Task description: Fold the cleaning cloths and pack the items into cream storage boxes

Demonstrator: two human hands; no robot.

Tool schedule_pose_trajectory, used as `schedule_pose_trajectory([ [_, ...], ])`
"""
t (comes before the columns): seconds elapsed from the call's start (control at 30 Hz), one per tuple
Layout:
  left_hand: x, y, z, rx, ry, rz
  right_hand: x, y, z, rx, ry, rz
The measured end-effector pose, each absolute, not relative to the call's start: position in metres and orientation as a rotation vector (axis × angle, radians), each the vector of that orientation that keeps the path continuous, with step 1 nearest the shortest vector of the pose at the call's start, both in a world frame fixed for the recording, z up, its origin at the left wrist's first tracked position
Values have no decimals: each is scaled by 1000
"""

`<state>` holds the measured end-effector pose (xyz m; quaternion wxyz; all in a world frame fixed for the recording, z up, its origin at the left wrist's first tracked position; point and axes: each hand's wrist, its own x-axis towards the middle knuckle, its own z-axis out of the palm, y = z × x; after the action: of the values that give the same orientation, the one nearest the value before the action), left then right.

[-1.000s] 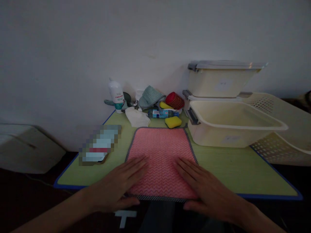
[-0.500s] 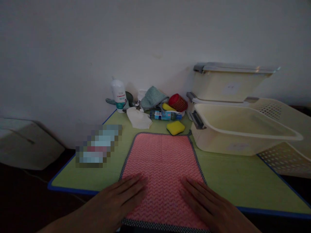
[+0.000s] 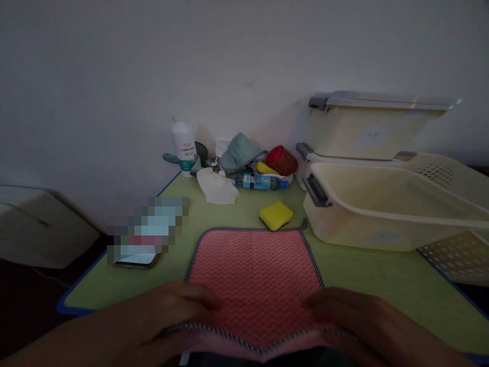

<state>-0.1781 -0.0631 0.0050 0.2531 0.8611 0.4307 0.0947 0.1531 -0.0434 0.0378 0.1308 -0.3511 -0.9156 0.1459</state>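
A pink textured cleaning cloth (image 3: 252,270) with a black-and-white checked border lies on the green table in front of me. My left hand (image 3: 179,311) grips its near edge at the left, fingers bent over the top and thumb below. On the right, my right hand (image 3: 355,316) holds the same edge, its fingers blurred. Between the two hands the near edge is raised off the table and sags in the middle, showing a paler underside. A yellow sponge (image 3: 275,215) with a dark base sits against the cloth's far edge.
Left of the cloth lies a phone (image 3: 133,260), mostly pixelated. Along the wall stand a white bottle (image 3: 184,148), a white cloth (image 3: 217,186), a blue-labelled bottle (image 3: 262,182), a grey-green cloth (image 3: 242,153) and a red mesh roll (image 3: 281,160). Cream bins (image 3: 367,234) are at the right.
The cloth has slid towards me, and the sponge has come along with it. My hands went from lying flat on the cloth to gripping and lifting its near edge.
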Motion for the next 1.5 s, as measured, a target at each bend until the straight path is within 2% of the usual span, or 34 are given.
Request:
schedule_pose_trajectory([
  [0.17,-170,-25,-1,2064,1238,209,129,5,33,-1037,-2670,352],
  [0.33,-167,-10,-11,1920,1379,261,120,46,5,-1097,-2684,507],
  [0.63,-164,14,-13,1888,1386,291,130,46,-1,-1197,-2420,562],
  [0.9,-157,38,1,2056,1541,246,129,49,-9,-1420,-2359,237],
  [1.5,-128,54,2,2314,1863,-46,123,58,-20,-1589,-2398,61],
])
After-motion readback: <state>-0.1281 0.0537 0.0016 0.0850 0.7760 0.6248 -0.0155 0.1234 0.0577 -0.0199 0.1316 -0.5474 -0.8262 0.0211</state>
